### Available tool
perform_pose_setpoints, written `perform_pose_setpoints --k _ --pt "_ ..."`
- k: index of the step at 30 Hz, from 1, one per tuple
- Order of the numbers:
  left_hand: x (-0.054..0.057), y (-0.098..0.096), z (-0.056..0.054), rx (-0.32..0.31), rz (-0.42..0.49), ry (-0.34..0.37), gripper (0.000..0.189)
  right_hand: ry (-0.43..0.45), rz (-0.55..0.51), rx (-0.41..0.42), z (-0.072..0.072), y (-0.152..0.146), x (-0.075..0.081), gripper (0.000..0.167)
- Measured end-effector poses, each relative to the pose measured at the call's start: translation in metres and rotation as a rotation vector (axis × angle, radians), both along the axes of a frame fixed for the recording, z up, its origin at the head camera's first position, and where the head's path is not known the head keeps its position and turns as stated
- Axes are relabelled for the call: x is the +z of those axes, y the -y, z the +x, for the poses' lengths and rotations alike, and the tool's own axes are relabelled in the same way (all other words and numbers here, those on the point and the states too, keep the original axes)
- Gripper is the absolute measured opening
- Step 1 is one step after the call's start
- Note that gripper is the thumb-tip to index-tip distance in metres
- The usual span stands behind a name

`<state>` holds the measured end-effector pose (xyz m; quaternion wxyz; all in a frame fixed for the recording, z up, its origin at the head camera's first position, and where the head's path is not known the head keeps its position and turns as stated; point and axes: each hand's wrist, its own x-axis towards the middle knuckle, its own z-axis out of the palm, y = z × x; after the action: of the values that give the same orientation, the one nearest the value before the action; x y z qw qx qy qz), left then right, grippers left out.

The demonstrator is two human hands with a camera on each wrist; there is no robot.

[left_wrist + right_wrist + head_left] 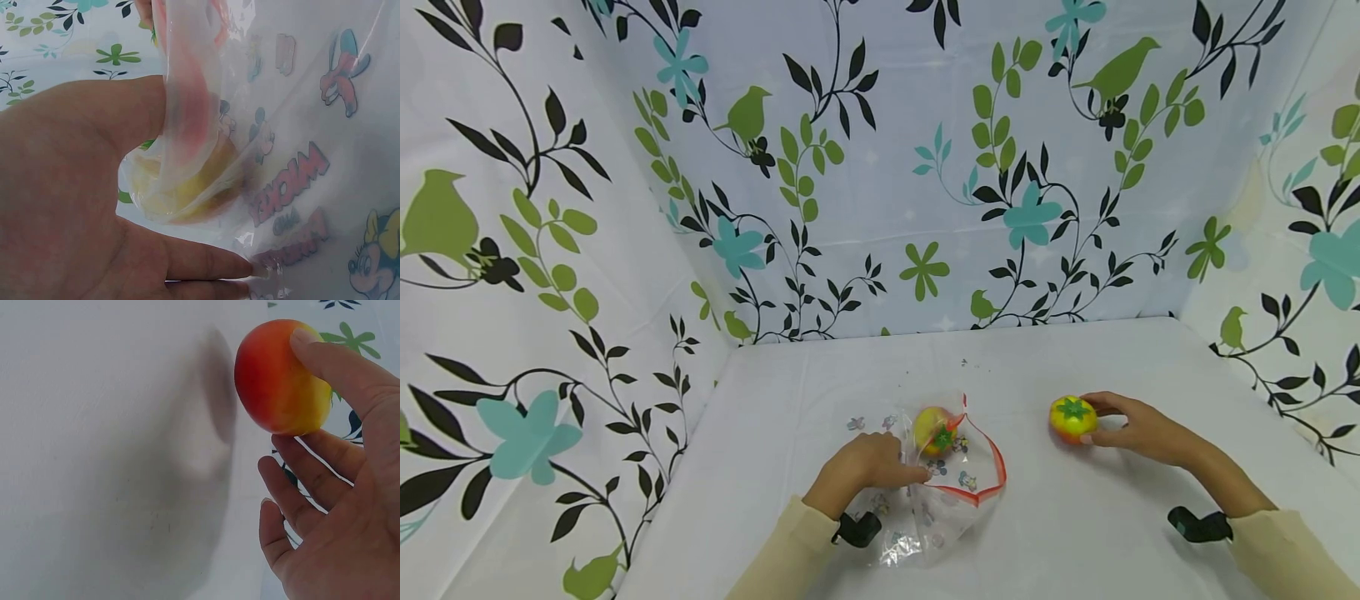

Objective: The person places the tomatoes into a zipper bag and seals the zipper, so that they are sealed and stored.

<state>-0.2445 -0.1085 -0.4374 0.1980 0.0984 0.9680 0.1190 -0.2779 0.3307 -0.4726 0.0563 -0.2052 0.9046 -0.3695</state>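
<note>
A clear plastic zip bag with a red strip along its mouth and cartoon prints lies on the table, its mouth spread wide. My left hand holds the bag near the mouth, thumb at the rim and fingers against the printed side. Inside the bag sits a yellow-and-red toy tomato with a green star-shaped top, blurred through the plastic in the left wrist view. Off to the right, my right hand pinches a second toy tomato between thumb and fingertips, its green top facing up in the head view.
A white cloth covers the table. Patterned sheets with leaves, birds and flowers form the back wall and both sides. A dark camera mount sits on the left wrist, another on the right.
</note>
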Motion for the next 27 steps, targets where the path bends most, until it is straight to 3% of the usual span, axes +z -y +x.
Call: perform_pose_setpoints --k 17,27 --pt "0.002 0.000 0.000 0.010 0.010 0.007 0.070 -0.035 -0.012 0.005 0.009 0.039 0.023 0.066" --pt "0.000 0.000 -0.001 0.016 0.014 0.016 0.070 -0.009 -0.031 0.049 0.014 0.075 0.021 0.065"
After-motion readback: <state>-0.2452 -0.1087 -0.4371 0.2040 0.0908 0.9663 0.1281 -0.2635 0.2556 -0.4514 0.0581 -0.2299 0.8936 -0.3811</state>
